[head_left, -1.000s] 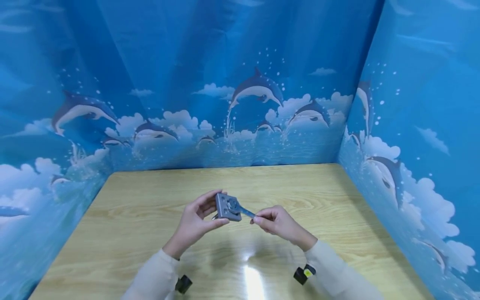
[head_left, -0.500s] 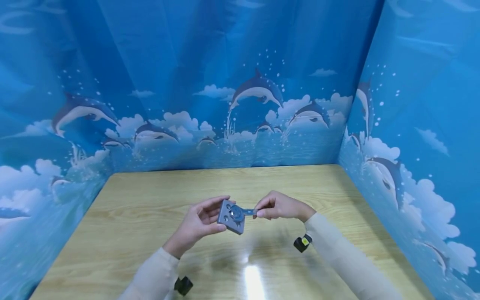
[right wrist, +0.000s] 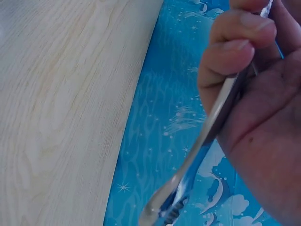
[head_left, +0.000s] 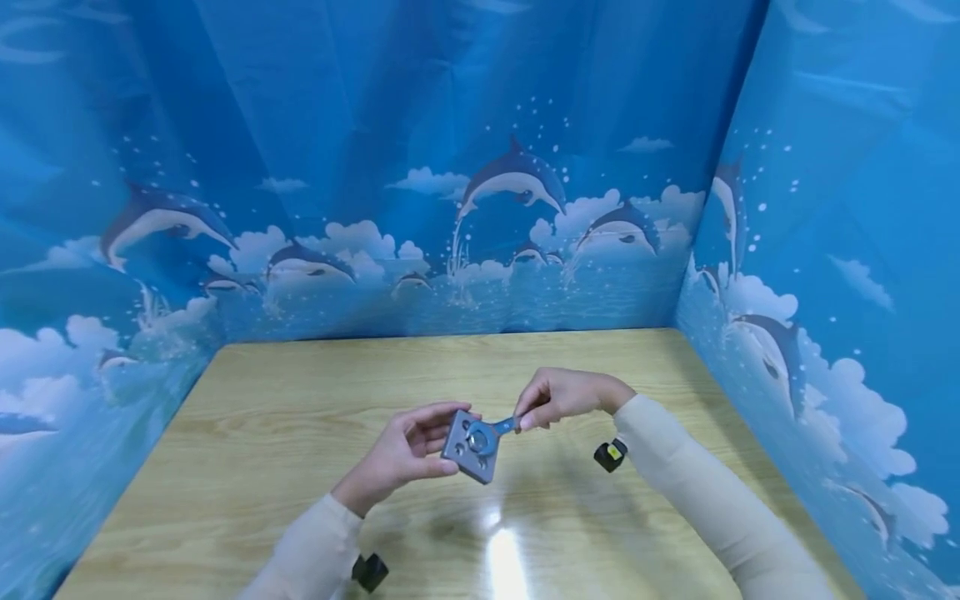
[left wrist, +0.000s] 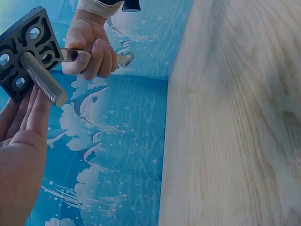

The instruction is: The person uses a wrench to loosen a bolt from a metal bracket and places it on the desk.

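Note:
My left hand [head_left: 401, 454] holds a grey square plate [head_left: 461, 467] by its edges, thumb on the near edge and fingers on the far side. A bolt head [head_left: 477, 442] shows in the middle of the plate. In the left wrist view, the bolt's threaded shank [left wrist: 44, 80] sticks out of the plate's ribbed back. My right hand [head_left: 570, 396] pinches the handle of a metal wrench [head_left: 504, 427], whose ring end sits around the bolt head. The wrench's other end [right wrist: 176, 193] reaches out past the palm in the right wrist view.
Below the hands lies a wood-grain table [head_left: 337, 375]. Blue dolphin-print curtains [head_left: 420, 208] stand along its back and sides. A small black camera [head_left: 370, 572] is strapped at the left wrist, another black camera [head_left: 611, 454] at the right.
My right hand has swung the wrench handle up and away from me, turning it anticlockwise in the head view. The plate has tilted and shifted slightly right and nearer in my left hand.

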A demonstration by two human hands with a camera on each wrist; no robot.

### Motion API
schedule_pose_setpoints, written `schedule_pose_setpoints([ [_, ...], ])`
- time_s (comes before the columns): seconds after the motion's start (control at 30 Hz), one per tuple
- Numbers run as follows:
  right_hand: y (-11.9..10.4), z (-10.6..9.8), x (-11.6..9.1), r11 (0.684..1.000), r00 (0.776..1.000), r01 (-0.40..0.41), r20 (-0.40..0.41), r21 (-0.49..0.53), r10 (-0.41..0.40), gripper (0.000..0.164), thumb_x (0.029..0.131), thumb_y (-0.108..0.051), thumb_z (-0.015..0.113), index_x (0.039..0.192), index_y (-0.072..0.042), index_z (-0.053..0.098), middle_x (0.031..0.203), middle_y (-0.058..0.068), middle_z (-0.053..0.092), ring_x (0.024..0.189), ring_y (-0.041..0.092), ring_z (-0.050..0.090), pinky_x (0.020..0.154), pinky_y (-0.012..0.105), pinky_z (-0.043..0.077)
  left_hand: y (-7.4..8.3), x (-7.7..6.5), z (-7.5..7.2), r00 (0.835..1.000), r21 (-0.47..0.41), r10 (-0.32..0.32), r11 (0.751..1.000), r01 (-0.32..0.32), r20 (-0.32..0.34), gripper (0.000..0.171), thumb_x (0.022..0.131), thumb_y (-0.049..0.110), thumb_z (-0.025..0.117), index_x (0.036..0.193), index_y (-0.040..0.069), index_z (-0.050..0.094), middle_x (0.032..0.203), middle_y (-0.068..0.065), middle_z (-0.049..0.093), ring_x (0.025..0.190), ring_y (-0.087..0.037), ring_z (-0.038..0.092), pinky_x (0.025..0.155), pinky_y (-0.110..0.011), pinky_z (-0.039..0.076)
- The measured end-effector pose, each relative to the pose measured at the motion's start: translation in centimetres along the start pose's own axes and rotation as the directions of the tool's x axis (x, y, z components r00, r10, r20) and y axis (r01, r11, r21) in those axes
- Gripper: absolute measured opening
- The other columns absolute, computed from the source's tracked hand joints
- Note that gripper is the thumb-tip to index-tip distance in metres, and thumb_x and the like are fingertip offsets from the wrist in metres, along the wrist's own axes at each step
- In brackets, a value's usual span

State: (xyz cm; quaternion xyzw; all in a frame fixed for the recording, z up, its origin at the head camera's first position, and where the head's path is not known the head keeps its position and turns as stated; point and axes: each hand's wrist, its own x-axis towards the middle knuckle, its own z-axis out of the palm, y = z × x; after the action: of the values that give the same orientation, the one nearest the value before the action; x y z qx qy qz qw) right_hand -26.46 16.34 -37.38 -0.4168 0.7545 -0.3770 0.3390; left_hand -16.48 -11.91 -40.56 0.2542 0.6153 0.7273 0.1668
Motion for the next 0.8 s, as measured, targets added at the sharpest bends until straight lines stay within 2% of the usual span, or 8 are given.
schedule_pose_setpoints([
  [0.2,0.8,0.5,-1.4,1.0,0.998,0.005,-0.056,-0.008,-0.006,0.018,0.095,-0.019,0.061,0.098,-0.006,0.073,0.065,-0.006,0.055,0.054,0.005,0.043,0.047,0.02,0.04,-0.5,0.0,0.0,0.999,0.038,0.028,0.999,-0.027,-0.026,0.075,0.074,0.001,0.079,0.138,-0.006,0.042,0.138,-0.024,0.049,0.118,-0.023,0.059,0.101,-0.033,0.048],
  [0.33,1.6,1.2,-2.8,1.0,0.99,0.002,-0.143,0.001,-0.002,0.017,0.095,-0.02,0.061,0.096,-0.009,0.073,0.065,-0.006,0.054,0.052,0.005,0.04,0.047,0.017,0.037,-0.8,0.0,0.1,0.997,0.057,0.017,0.998,-0.013,-0.076,0.075,0.073,0.0,0.079,0.138,-0.003,0.043,0.137,-0.022,0.05,0.117,-0.024,0.059,0.101,-0.032,0.048],
  [0.43,1.8,2.1,-3.9,1.0,0.972,-0.029,-0.233,0.012,0.031,0.016,0.096,-0.021,0.06,0.094,-0.012,0.073,0.064,-0.004,0.053,0.05,0.006,0.035,0.047,0.019,0.036,-0.9,0.0,0.3,0.991,0.088,0.019,0.996,-0.007,-0.134,0.075,0.071,0.002,0.08,0.138,0.001,0.045,0.137,-0.02,0.051,0.117,-0.026,0.058,0.101,-0.031,0.049],
  [0.53,1.7,3.6,-4.3,0.995,0.931,-0.083,-0.353,0.052,0.096,0.019,0.097,-0.025,0.058,0.096,-0.012,0.072,0.063,-0.002,0.05,0.048,0.008,0.031,0.045,0.02,0.033,-1.1,0.1,0.5,0.977,0.12,0.033,0.993,-0.008,-0.209,0.077,0.07,0.004,0.082,0.138,0.004,0.047,0.137,-0.017,0.052,0.119,-0.027,0.057,0.101,-0.031,0.049],
  [0.63,1.0,5.7,-4.1,0.973,0.859,-0.125,-0.469,0.194,0.204,0.027,0.098,-0.03,0.056,0.1,-0.008,0.071,0.061,-0.001,0.048,0.048,0.008,0.031,0.042,0.019,0.03,-1.5,0.2,0.7,0.957,0.147,0.051,0.989,-0.009,-0.286,0.078,0.068,0.004,0.084,0.137,0.006,0.048,0.137,-0.014,0.053,0.12,-0.027,0.057,0.1,-0.03,0.049],
  [0.73,0.0,8.3,-3.5,0.93,0.791,-0.085,-0.543,0.358,0.282,0.033,0.099,-0.03,0.053,0.106,0.0,0.067,0.063,-0.001,0.049,0.049,0.006,0.035,0.041,0.015,0.03,-1.8,0.4,0.9,0.935,0.187,0.081,0.982,-0.016,-0.345,0.078,0.065,0.004,0.085,0.135,0.005,0.05,0.134,-0.012,0.056,0.119,-0.026,0.057,0.1,-0.027,0.048],
  [0.8,-0.8,10.0,-3.2,0.895,0.766,-0.029,-0.565,0.444,0.306,0.035,0.1,-0.027,0.051,0.109,0.005,0.064,0.064,-0.001,0.05,0.049,0.004,0.037,0.041,0.013,0.029,-2.0,0.4,1.0,0.924,0.23,0.11,0.973,-0.025,-0.366,0.079,0.064,0.004,0.086,0.135,0.004,0.05,0.133,-0.011,0.057,0.118,-0.026,0.058,0.099,-0.025,0.049],
])
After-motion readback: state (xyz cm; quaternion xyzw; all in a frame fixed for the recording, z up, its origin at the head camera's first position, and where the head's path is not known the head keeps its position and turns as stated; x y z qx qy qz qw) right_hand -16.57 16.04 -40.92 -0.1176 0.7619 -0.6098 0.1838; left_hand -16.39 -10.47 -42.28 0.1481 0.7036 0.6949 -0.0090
